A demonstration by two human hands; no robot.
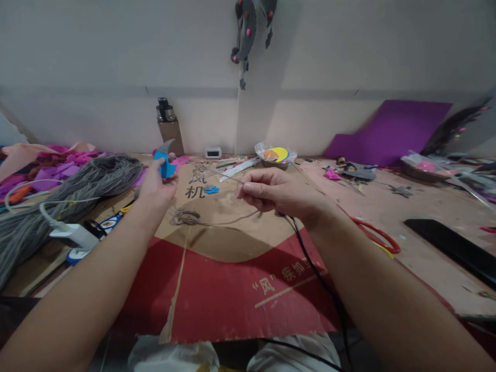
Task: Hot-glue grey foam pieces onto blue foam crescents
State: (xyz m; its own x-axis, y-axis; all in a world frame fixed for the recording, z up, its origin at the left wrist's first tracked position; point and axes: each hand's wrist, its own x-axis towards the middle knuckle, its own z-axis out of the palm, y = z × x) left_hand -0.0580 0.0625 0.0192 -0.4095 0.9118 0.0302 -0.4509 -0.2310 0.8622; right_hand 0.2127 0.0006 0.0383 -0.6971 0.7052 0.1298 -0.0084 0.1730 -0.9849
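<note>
My left hand [157, 181] is closed on a blue felt-like piece [168, 168] at the left, with a grey pointed piece [167, 146] jutting up behind it. Nearer the middle, my right hand [269, 190] pinches a thin grey cord [228, 176], whose end points up and left. More of that cord runs from below the hand to a loose coil [186, 216] on the cardboard sheet [217, 237]. Between my hands, a small blue cut-out with a dark part [211, 189] lies flat on the cardboard.
Left: a grey yarn bundle [96, 181], coloured felt scraps [50, 165], a white charger [73, 233]. Right: red-handled scissors [382, 240], a black phone-like slab [449, 248], a purple sheet [391, 134]. Behind: a bowl [276, 155], a small clock [213, 153]. A black cable [310, 258] passes under my right arm.
</note>
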